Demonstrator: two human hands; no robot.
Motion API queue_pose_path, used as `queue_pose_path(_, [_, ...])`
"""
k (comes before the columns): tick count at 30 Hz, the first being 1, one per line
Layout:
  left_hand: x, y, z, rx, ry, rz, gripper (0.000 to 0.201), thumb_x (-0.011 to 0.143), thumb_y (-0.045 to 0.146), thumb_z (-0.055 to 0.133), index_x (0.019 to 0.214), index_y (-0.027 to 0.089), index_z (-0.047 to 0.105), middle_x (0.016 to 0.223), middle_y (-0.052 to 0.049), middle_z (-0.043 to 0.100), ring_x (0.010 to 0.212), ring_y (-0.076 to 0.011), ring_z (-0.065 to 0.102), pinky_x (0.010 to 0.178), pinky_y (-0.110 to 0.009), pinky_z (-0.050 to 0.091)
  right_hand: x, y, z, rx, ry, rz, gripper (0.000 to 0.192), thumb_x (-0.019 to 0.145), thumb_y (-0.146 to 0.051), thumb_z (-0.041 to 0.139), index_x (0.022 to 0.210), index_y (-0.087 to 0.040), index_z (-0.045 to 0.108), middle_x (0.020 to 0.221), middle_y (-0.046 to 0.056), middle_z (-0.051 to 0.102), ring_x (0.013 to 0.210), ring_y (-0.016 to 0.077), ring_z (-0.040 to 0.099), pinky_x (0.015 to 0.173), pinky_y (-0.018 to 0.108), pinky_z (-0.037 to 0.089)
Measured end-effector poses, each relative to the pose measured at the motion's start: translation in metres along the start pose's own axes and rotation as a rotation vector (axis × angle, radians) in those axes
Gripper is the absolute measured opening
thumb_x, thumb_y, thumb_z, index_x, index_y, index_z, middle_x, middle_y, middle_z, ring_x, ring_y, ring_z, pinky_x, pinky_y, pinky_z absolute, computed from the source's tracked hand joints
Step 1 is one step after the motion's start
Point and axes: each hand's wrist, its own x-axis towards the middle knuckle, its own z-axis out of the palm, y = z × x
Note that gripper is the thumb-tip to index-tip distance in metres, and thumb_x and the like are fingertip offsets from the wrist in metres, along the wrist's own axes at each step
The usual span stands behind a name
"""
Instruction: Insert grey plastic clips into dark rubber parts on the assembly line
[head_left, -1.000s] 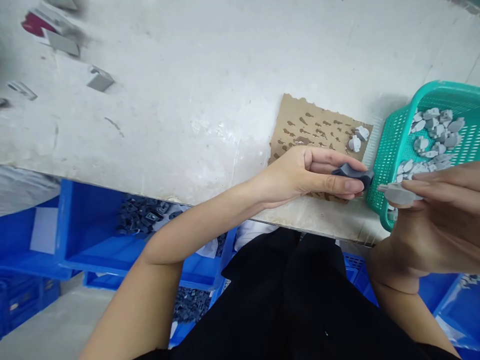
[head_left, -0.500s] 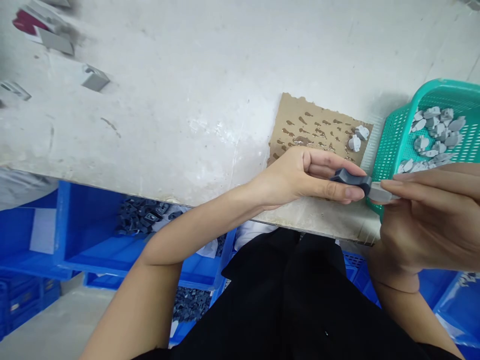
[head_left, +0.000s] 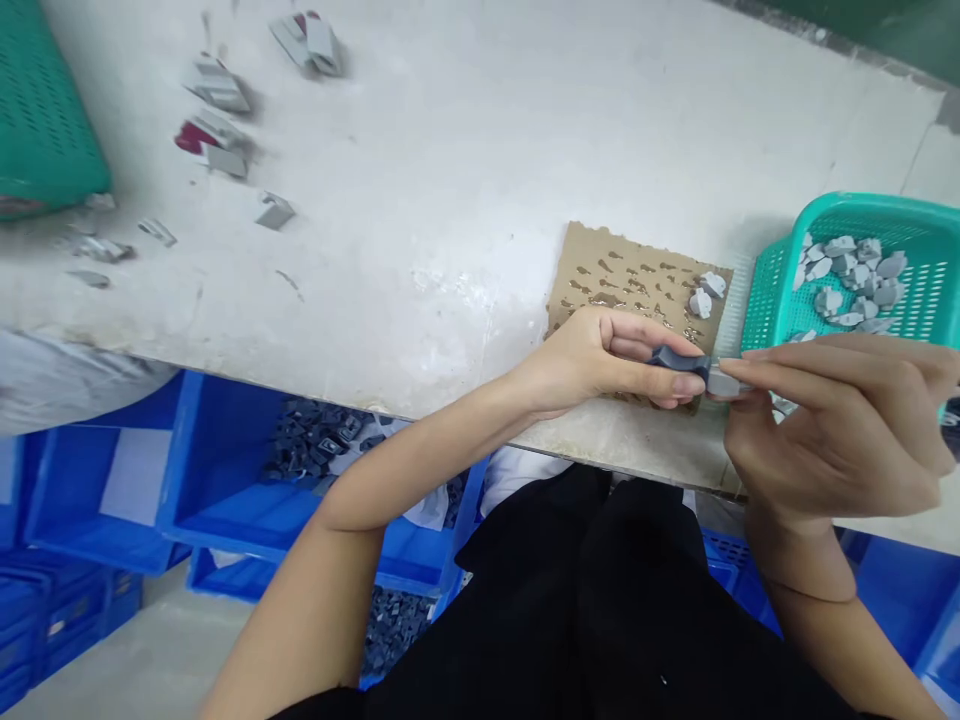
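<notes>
My left hand [head_left: 607, 365] is closed on a dark blue-grey plastic part [head_left: 679, 364], gripped between thumb and fingers above the table's front edge. Pinched in my right hand [head_left: 840, 425] is a small light grey part [head_left: 724, 382], its end touching the dark part; I cannot tell whether it sits inside. Just behind my left hand lies a piece of brown cardboard [head_left: 592, 260] with wet-looking dark spots. Two small grey parts [head_left: 700, 303] rest on the cardboard's right side. A green basket [head_left: 769, 285] holding several similar grey parts stands behind my right hand.
Loose grey pieces [head_left: 274, 210] lie on the table's left, near another green basket [head_left: 52, 120]. Below the front edge, a blue bin [head_left: 232, 510] contains many dark parts [head_left: 315, 435]. A pale sleeve or cloth [head_left: 82, 385] shows at the left edge.
The view has swung left, so more of the table's left side shows. Both hands keep their hold, the grey part still against the dark one.
</notes>
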Motion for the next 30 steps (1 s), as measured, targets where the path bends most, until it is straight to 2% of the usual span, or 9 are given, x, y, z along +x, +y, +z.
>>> queue_pose_path(3, [0.002,0.001,0.001,0.013,0.036,-0.001,0.038,0.067,0.031,0.098,0.096,0.016,0.08,0.078,0.001,0.078,0.07,-0.0086,0.071,0.08,-0.028,0.062,0.015,-0.008,0.002,-0.022,0.145,-0.104,0.032,0.083,0.0,0.079,0.103,-0.024,0.075,0.088,-0.001,0.075,0.082,0.0195,0.069,0.08,0.037,0.054])
queue_pose_path(7, [0.005,0.003,0.001,0.009,0.178,0.134,0.038,0.066,0.034,0.098,0.096,0.018,0.082,0.081,0.0,0.078,0.075,-0.0085,0.071,0.08,-0.025,0.058,0.02,-0.008,-0.005,0.023,0.022,0.039,0.033,0.093,-0.017,0.078,0.123,-0.026,0.072,0.104,0.005,0.077,0.095,0.0244,0.074,0.085,0.04,0.055])
queue_pose_path(11, [0.007,0.009,-0.004,-0.041,0.363,0.348,0.037,0.065,0.03,0.097,0.098,0.02,0.083,0.095,-0.002,0.08,0.087,-0.011,0.074,0.09,-0.027,0.058,0.016,0.01,-0.023,-0.061,0.01,0.238,0.025,0.102,-0.031,0.068,0.126,-0.026,0.07,0.096,0.004,0.076,0.079,0.0204,0.069,0.074,0.035,0.054])
queue_pose_path(13, [0.008,0.011,-0.007,-0.023,0.48,0.456,0.034,0.067,0.027,0.095,0.099,0.02,0.083,0.098,-0.002,0.08,0.09,-0.012,0.074,0.096,-0.029,0.057,0.008,0.027,-0.03,-0.123,-0.128,0.344,0.024,0.105,-0.041,0.06,0.115,-0.024,0.073,0.088,0.005,0.074,0.073,0.0206,0.067,0.069,0.035,0.053])
queue_pose_path(15, [0.007,0.013,-0.009,0.011,0.59,0.526,0.033,0.069,0.026,0.093,0.099,0.019,0.082,0.098,-0.002,0.08,0.089,-0.012,0.073,0.099,-0.031,0.057,-0.004,0.047,-0.032,-0.13,-0.34,0.377,0.04,0.106,-0.051,0.048,0.107,-0.02,0.074,0.087,0.009,0.073,0.074,0.0242,0.068,0.067,0.037,0.053])
queue_pose_path(18, [0.003,0.021,-0.01,0.06,0.658,0.488,0.037,0.07,0.025,0.091,0.105,0.016,0.081,0.098,-0.004,0.08,0.086,-0.0128,0.074,0.098,-0.034,0.058,-0.02,0.07,-0.026,-0.117,-0.533,0.384,0.046,0.101,-0.047,0.041,0.105,-0.018,0.076,0.102,0.014,0.073,0.088,0.0299,0.07,0.075,0.043,0.056])
queue_pose_path(21, [0.005,0.046,-0.011,0.187,0.646,0.392,0.042,0.073,0.023,0.091,0.111,0.014,0.078,0.098,-0.008,0.08,0.085,-0.014,0.074,0.097,-0.037,0.059,-0.027,0.077,-0.018,-0.099,-0.59,0.423,0.044,0.096,-0.041,0.041,0.107,-0.018,0.078,0.106,0.015,0.073,0.096,0.0326,0.07,0.081,0.045,0.058])
queue_pose_path(24, [0.028,0.088,-0.017,0.441,0.722,0.436,0.037,0.079,0.023,0.089,0.111,0.01,0.077,0.104,-0.012,0.081,0.086,-0.0126,0.073,0.099,-0.036,0.059,-0.027,0.074,-0.012,-0.109,-0.605,0.437,0.045,0.097,-0.035,0.039,0.111,-0.015,0.077,0.109,0.017,0.075,0.103,0.0348,0.07,0.087,0.047,0.058])
queue_pose_path(30, [0.132,0.167,-0.035,0.821,0.965,0.471,0.029,0.094,0.022,0.073,0.119,0.007,0.075,0.112,-0.014,0.081,0.087,-0.011,0.073,0.095,-0.027,0.059,-0.025,0.07,-0.004,-0.211,-0.651,0.394,0.039,0.1,-0.022,0.04,0.108,-0.012,0.077,0.105,0.018,0.075,0.097,0.0341,0.072,0.087,0.045,0.057])
